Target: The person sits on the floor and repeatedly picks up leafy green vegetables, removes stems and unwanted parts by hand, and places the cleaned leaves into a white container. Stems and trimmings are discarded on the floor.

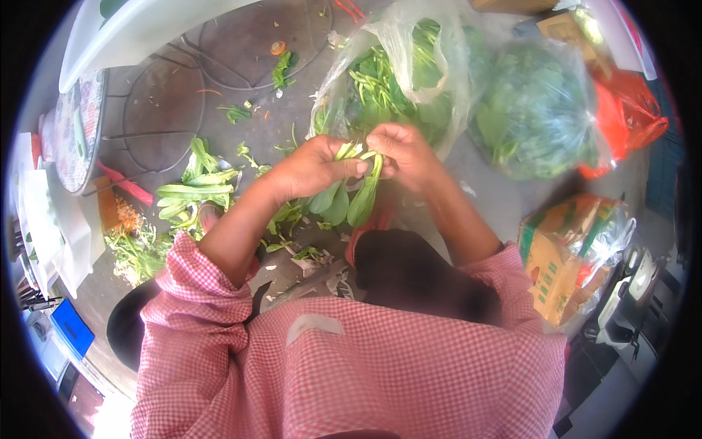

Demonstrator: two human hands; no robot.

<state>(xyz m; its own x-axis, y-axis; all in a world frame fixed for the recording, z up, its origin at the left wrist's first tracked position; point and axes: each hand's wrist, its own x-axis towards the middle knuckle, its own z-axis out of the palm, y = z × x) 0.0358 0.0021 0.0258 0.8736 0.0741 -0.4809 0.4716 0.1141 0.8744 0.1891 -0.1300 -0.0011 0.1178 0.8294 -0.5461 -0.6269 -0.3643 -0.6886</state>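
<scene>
My left hand (313, 167) is closed round the pale stems of some leafy greens (364, 199), whose broad leaves hang below it. Close against it, my right hand (411, 155) pinches the stem end of the same greens between thumb and fingers. Just beyond both hands, an open clear plastic bag (453, 80) holds more greens (380, 84) with their stems showing. Loose leaves and trimmings (307, 252) lie on the floor beneath my hands, partly hidden by them.
Long green leaves (196, 186) and a heap of shreds (131, 252) lie at left. A full clear bag of greens (534, 106) and a red bag (632, 110) stand at right, above a cardboard box (559, 267). Wire legs (164, 135) of a stool curve at far left.
</scene>
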